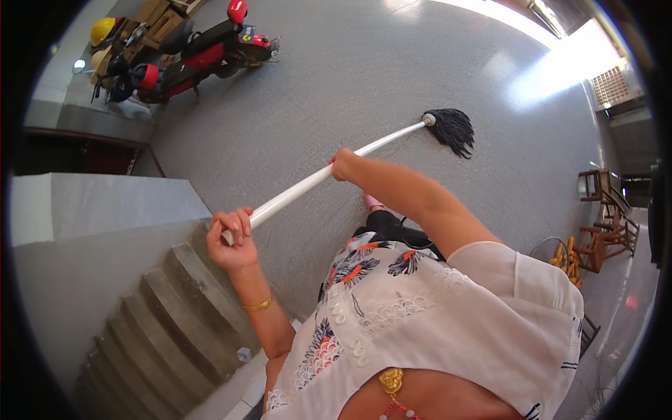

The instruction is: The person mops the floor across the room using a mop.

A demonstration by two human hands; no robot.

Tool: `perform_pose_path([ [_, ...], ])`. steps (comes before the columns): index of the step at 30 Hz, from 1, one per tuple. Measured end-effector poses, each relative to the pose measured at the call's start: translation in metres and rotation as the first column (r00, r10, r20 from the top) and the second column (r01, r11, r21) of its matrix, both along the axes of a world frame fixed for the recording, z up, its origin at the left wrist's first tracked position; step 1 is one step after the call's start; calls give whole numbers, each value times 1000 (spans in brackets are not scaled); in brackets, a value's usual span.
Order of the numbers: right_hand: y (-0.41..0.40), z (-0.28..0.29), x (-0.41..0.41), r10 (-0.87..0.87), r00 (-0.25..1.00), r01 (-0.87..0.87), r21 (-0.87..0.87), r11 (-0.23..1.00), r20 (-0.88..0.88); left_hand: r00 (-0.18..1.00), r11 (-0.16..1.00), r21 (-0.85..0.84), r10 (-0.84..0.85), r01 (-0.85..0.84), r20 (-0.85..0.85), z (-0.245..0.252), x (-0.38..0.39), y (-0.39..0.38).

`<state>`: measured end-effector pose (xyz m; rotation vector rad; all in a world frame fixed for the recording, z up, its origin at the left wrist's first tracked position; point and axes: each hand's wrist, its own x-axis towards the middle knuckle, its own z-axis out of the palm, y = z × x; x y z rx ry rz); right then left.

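A mop with a white handle (294,193) slants across the view, its dark string head (452,131) spread on the grey floor. My left hand (231,239), with a gold bracelet at the wrist, is curled around the handle's upper end. Further down, about mid-handle, my right hand (342,164) grips it from above; most of those fingers are hidden behind the hand. The strings lie beyond my right forearm, fanned to the right of the handle's socket (429,119).
Concrete stairs (178,294) run along the left, beside a low wall (126,202). A red and black electric scooter (194,68) is parked upper left by cardboard boxes (157,21). Wooden chairs (604,239) and a basket of yellow corn cobs (566,260) stand at right.
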<state>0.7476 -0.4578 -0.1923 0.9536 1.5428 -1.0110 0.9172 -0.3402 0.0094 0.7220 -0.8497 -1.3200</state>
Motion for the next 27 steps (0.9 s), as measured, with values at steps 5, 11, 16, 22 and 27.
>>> perform_pose_path([
  [5,70,41,72,508,861,-499,-127,857,39,970,970,-29,242,-241,29,5,45,104],
  [11,155,42,162,660,721,-639,-167,751,210,823,825,-22,565,-564,62,26,68,232],
  [16,218,34,204,873,387,-781,-398,482,296,630,639,-114,769,-761,106,59,62,325],
  [22,285,19,243,901,157,-786,-502,361,404,398,493,-410,867,-767,299,121,29,403],
  [27,359,46,256,848,-37,-777,-549,308,528,248,365,-616,930,-698,271,162,3,433],
])
